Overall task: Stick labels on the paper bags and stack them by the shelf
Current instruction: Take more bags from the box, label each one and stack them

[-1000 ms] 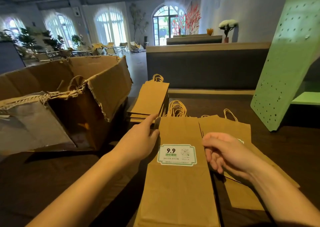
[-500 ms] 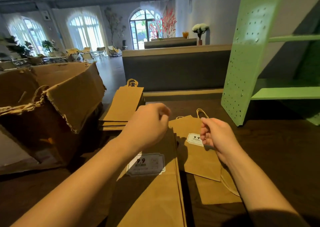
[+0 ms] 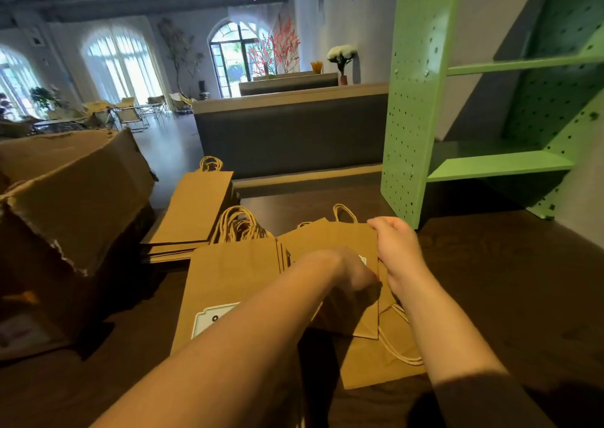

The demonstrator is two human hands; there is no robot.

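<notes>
Brown paper bag (image 3: 327,241) sits between both hands, its lower edge over a loose pile (image 3: 376,362) of bags on the dark table (image 3: 490,280), near the foot of the green shelf (image 3: 415,101). The right hand (image 3: 397,254) grips the bag's right edge, with the thumb up at the top corner and the fingers curled round behind. Its forearm comes in from the lower right, the wrist bent slightly inward.

The left arm reaches across from the lower left, passing over the middle pile (image 3: 228,280). The left hand (image 3: 354,269) lies knuckles-up against the bag's face with its fingers curled under; whether they pinch the paper cannot be told. A corner of a white label (image 3: 362,259) shows on the bag between the two hands.

The top bag of the middle pile carries a second label (image 3: 212,319), half covered by the left forearm. Behind it lies a neat stack (image 3: 196,208) of bags with handles pointing away. A torn cardboard box (image 3: 75,199) stands to the left.
</notes>
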